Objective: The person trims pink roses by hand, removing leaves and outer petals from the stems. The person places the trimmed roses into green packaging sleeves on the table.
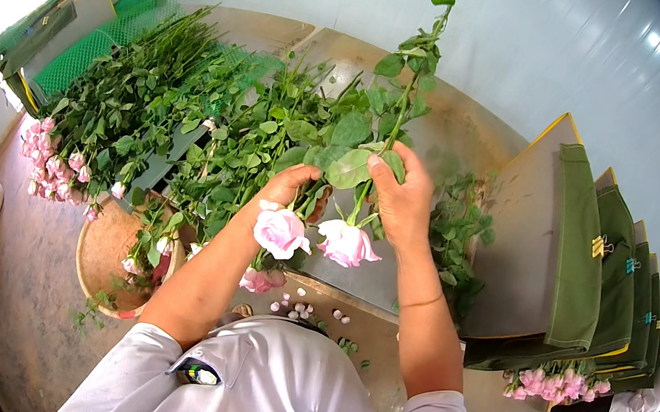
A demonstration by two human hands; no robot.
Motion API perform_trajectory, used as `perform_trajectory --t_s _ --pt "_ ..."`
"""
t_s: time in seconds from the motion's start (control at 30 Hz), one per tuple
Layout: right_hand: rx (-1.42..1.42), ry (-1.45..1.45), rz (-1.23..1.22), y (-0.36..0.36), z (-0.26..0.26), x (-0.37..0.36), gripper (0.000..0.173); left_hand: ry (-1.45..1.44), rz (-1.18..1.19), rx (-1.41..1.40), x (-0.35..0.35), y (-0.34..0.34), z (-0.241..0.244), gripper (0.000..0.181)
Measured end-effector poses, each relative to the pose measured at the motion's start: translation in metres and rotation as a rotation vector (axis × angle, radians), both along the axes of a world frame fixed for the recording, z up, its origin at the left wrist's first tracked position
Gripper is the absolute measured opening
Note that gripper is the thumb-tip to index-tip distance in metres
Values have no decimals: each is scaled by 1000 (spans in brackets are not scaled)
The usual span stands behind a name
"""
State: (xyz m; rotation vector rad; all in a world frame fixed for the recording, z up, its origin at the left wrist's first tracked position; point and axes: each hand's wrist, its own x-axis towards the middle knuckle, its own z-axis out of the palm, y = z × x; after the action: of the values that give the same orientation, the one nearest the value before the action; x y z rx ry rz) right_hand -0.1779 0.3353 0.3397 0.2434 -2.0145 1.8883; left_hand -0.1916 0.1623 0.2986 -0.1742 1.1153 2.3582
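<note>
My right hand (398, 195) grips the leafy stem of a pale pink rose (348, 243). Its bloom hangs below the hand, and the long stem rises towards the wall. My left hand (289, 192) is curled round stems just above another pink rose (282, 233), whose bloom hangs beside the first. Part of the left hand's fingers is hidden by leaves. Under that bloom hang more pink roses (262, 280). Many leafy rose stems (251, 126) lie on the metal table (343, 281) ahead of me and to the left.
A large bundle of pink roses (56, 164) lies at the left, beside green netting (81, 59). Below it stands a round basket (96, 257) with cut roses. Petals (301, 310) litter the floor. Green cloth-covered boards (577, 249) with binder clips stand at the right, near more roses (560, 385).
</note>
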Motion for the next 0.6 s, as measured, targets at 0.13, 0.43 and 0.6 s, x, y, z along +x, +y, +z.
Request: perform_trajectory --t_s 0.13,0.43,0.6 --pt "-6 -62 39 -4 10 9 35 46 48 -69 4 0 7 21" --pt "77 1 0 -3 12 17 32 178 -124 47 -8 -11 -10 7" --pt "38 -45 22 1 11 20 31 185 -67 -58 -7 -5 -10 13"
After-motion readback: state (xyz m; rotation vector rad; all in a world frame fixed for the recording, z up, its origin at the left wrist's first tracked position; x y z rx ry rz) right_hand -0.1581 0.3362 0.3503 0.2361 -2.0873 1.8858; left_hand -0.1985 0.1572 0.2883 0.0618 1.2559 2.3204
